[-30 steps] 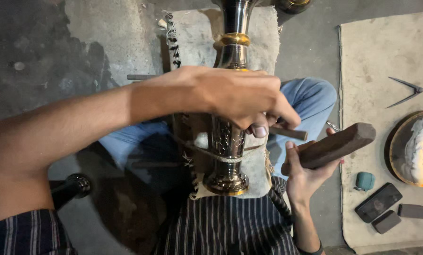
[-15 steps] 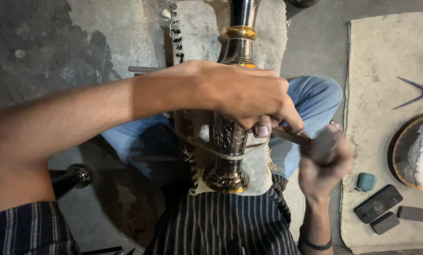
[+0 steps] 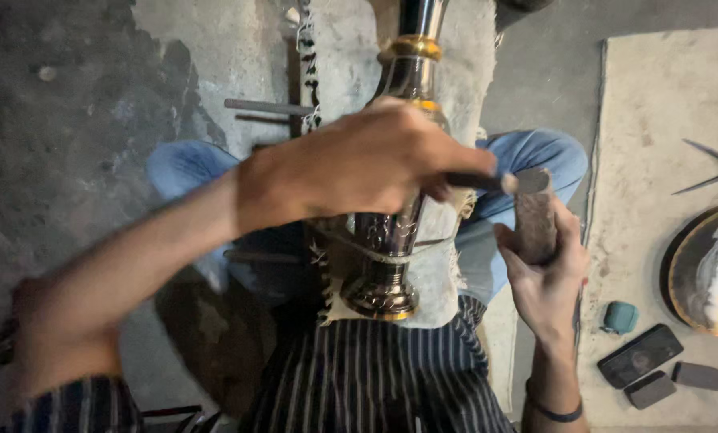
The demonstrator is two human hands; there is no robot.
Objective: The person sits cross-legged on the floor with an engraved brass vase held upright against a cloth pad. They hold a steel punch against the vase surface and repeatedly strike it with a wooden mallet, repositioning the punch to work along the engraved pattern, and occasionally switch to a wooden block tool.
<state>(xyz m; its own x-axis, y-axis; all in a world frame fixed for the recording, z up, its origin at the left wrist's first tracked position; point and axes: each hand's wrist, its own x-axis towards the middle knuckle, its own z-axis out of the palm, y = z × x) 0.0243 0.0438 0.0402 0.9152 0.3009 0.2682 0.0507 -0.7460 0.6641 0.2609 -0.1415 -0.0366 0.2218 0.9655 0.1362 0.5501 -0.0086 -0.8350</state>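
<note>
the floor (image 3: 78, 160) is rough grey concrete, dark and stained on the left, paler toward the middle, with a small pale pebble (image 3: 48, 73) lying on the dark part. a pale mat (image 3: 664, 120) covers the floor on the right, its edge running straight down the picture. on the mat lie a pair of thin metal dividers (image 3: 712, 167), a round brass-rimmed tray (image 3: 700, 269) cut off by the right edge, a small teal case (image 3: 620, 317), and a dark phone (image 3: 640, 355) with two smaller dark flat things (image 3: 673, 382) just beside it. the light is dim and warm, brightest on the mat. no walls, windows or furniture show.
</note>
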